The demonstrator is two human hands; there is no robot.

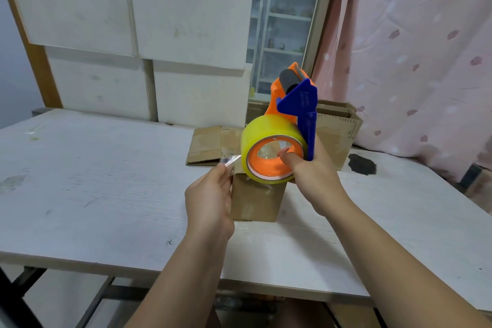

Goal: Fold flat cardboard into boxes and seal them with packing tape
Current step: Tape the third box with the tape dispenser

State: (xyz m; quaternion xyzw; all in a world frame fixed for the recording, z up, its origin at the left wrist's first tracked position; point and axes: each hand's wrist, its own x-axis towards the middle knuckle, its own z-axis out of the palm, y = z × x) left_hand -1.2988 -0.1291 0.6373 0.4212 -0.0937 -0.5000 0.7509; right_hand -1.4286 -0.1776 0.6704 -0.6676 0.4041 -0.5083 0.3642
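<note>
Hands: the tape end is pinched in the left hand; the tape dispenser is gripped in the right hand.
The small box on the table is partly hidden by them; flat cardboard is laid behind it.

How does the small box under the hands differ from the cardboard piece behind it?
The small box is folded into shape and stands upright; the cardboard piece lies flat, creases showing. The small box is nearer, its top hidden behind the tape dispenser and left hand; the cardboard piece is farther back, mostly in view. Both are brown and rest on the white table.
</note>
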